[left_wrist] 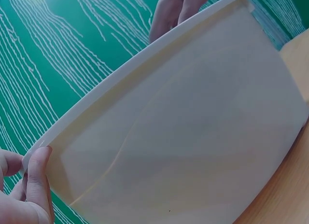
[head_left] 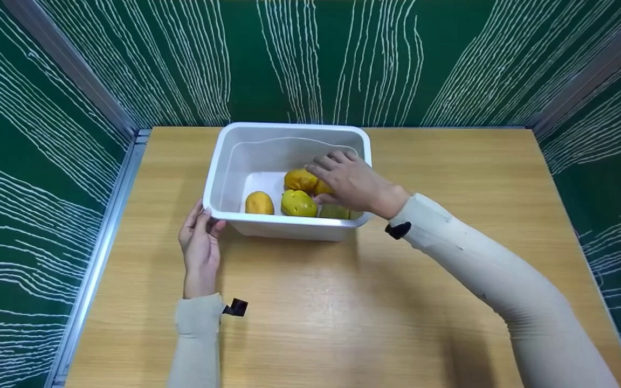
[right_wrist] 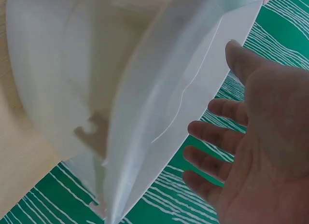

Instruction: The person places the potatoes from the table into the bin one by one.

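A white plastic bin (head_left: 294,129) stands on the table with several fruits inside. Near its left side lies an orange-yellow fruit (head_left: 259,203); a knobbly yellow-green fruit (head_left: 298,204) and a darker yellow fruit (head_left: 298,180) sit around the middle. A pale green one (head_left: 335,211) is partly hidden at the right. My left hand (head_left: 200,245) pinches the bin's rim at the near left corner, thumb and fingers on either side. Over the bin's right part hovers my right hand (head_left: 351,183), fingers spread and nothing in them; the right wrist view shows its palm facing the bin.
The bin stands at the back of the wooden table (head_left: 310,312). Green walls (head_left: 450,32) with white wavy lines enclose the table at the back and both sides. A metal rail (head_left: 95,258) runs along the left edge.
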`<state>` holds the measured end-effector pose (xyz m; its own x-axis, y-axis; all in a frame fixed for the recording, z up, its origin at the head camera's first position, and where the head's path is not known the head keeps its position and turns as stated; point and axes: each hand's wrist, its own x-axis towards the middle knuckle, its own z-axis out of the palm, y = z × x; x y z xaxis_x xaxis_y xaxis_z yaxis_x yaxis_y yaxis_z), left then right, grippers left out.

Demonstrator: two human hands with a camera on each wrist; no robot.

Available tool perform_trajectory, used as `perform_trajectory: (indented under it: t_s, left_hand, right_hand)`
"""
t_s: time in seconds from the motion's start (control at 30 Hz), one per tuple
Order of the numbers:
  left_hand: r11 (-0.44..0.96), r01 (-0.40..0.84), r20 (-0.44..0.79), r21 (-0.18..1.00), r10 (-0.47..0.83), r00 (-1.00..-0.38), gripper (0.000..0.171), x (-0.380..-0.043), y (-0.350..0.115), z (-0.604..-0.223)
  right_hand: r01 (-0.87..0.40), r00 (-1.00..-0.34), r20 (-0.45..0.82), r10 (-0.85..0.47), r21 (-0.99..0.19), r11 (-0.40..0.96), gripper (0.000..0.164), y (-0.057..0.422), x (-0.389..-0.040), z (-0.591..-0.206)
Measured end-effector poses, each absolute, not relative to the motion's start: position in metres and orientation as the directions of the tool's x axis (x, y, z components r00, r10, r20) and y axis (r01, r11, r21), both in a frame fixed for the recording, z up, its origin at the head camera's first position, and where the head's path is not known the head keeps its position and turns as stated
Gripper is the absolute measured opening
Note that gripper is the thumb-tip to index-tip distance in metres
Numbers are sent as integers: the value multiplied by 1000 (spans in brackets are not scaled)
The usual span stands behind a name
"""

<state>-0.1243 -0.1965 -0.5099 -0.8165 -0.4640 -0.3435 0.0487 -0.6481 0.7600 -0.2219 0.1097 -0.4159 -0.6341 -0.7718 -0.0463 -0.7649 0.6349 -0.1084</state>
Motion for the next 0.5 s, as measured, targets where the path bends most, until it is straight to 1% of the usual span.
perform_trajectory:
  t_s: [0.13, 0.23, 0.37, 0.5]
  left_hand:
    - [-657, 49, -352, 752, -463, -813, 44, -124, -197, -510]
    - [-665, 42, -362, 746, -457, -812, 44, -124, -198, -509]
    - [-662, 27, -366, 749, -447, -816, 45, -124, -198, -509]
    - [-660, 26, -363, 751, -445, -819, 45, -124, -198, -510]
  right_hand:
    - [-758, -642, -13, -767, -142, 636, 67, 123, -226, -415]
    - [-747, -656, -5, -755, -144, 649, 67, 136, -230, -415]
    - [-722, -685, 7, -728, -139, 678, 67, 156, -235, -414]
    - [-678, -728, 30, -685, -179, 713, 69, 176, -237, -414]
